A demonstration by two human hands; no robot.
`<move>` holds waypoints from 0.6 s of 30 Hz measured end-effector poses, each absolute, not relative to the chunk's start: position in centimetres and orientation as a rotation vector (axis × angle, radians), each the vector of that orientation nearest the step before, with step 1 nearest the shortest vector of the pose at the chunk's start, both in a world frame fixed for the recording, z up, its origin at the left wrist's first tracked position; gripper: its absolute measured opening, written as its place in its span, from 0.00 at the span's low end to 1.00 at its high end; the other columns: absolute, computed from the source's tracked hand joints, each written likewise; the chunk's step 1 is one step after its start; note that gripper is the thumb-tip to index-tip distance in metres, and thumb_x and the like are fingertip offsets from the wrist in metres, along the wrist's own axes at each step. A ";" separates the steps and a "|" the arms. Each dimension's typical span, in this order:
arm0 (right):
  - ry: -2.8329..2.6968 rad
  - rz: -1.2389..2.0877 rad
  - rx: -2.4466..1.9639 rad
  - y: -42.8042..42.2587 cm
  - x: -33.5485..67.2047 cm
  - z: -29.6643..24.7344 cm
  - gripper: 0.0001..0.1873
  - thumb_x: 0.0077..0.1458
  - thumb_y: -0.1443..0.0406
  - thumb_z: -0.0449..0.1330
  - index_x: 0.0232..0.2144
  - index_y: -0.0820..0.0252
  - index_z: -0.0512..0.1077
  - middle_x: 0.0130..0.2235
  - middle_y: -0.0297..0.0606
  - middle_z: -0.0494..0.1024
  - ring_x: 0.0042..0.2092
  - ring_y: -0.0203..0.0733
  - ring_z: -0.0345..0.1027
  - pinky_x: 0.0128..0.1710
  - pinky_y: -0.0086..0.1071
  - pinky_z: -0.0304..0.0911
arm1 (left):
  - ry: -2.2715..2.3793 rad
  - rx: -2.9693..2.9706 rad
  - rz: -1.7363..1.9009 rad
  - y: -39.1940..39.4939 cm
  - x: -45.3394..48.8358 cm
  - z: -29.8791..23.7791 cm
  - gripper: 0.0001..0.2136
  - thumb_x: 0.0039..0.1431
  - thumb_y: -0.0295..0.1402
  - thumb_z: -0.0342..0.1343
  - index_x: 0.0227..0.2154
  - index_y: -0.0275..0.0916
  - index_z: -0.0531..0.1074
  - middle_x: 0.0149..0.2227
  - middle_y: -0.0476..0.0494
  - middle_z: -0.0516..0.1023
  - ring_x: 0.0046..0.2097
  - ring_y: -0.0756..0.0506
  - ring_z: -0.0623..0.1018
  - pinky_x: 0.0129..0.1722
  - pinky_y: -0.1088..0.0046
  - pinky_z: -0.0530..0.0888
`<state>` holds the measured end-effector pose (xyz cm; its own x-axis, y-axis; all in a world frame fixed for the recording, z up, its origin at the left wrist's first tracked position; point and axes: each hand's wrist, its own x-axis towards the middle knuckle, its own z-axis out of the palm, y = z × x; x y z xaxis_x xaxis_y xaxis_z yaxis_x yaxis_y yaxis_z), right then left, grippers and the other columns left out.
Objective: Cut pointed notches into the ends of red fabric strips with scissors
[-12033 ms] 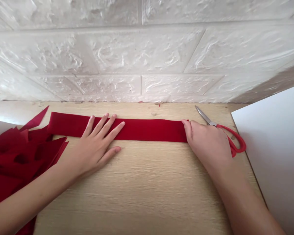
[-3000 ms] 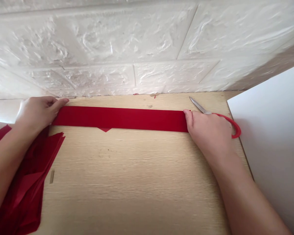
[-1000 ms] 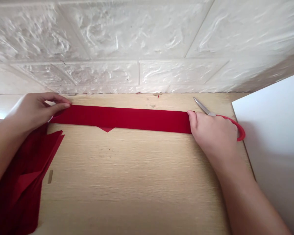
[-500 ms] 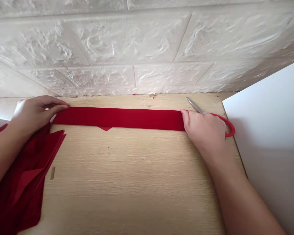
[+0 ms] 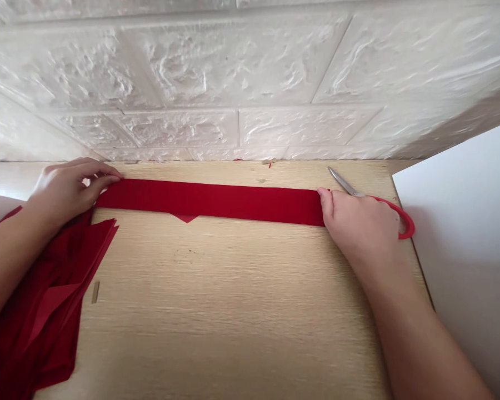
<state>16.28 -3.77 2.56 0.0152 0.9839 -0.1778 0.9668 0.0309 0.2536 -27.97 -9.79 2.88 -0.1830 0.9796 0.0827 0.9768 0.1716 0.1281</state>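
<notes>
A long, flat red fabric strip lies across the wooden tabletop near the wall, stretched between both hands. At its left end, my left hand pinches the upper corner between thumb and fingers. My right hand grips the other end, thumb on top and the remaining fingers hidden underneath or behind. A small pointed red piece sticks out from under the strip's lower edge. Scissors with red handles lie behind and beside my right hand, their metal blade pointing up and left.
A pile of dark red cloth sits under and beside my left forearm. White embossed brick-pattern wall borders the back of the wooden table. To the right stands a white panel. A small brown strip lies near the cloth.
The whole view has shifted slightly, so things appear a little further right. Both hands keep their hold on the strip, which lies as before.
</notes>
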 end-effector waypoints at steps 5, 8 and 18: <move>2.001 0.062 1.997 -3.7 16.2 2.6 0.30 0.75 0.58 0.43 0.44 0.66 0.83 0.36 0.55 0.86 0.37 0.56 0.81 0.33 0.37 0.61 | 2.382 2.049 0.252 -10.0 -28.1 2.5 0.23 0.63 0.48 0.45 0.40 0.37 0.80 0.41 0.44 0.80 0.39 0.45 0.76 0.51 0.68 0.73; 1.990 0.071 1.993 -3.7 16.2 2.6 0.29 0.75 0.58 0.43 0.43 0.66 0.83 0.36 0.53 0.86 0.37 0.55 0.81 0.33 0.37 0.61 | 2.396 2.072 0.298 -10.3 -27.8 2.5 0.23 0.65 0.48 0.45 0.39 0.37 0.79 0.40 0.43 0.79 0.38 0.46 0.75 0.50 0.68 0.73; 1.987 0.152 1.968 -3.8 16.1 2.5 0.29 0.74 0.58 0.43 0.44 0.65 0.83 0.35 0.54 0.85 0.35 0.56 0.79 0.29 0.37 0.56 | 2.431 1.827 0.252 -9.4 -28.5 2.7 0.24 0.57 0.50 0.47 0.40 0.37 0.79 0.42 0.43 0.80 0.37 0.45 0.74 0.47 0.66 0.73</move>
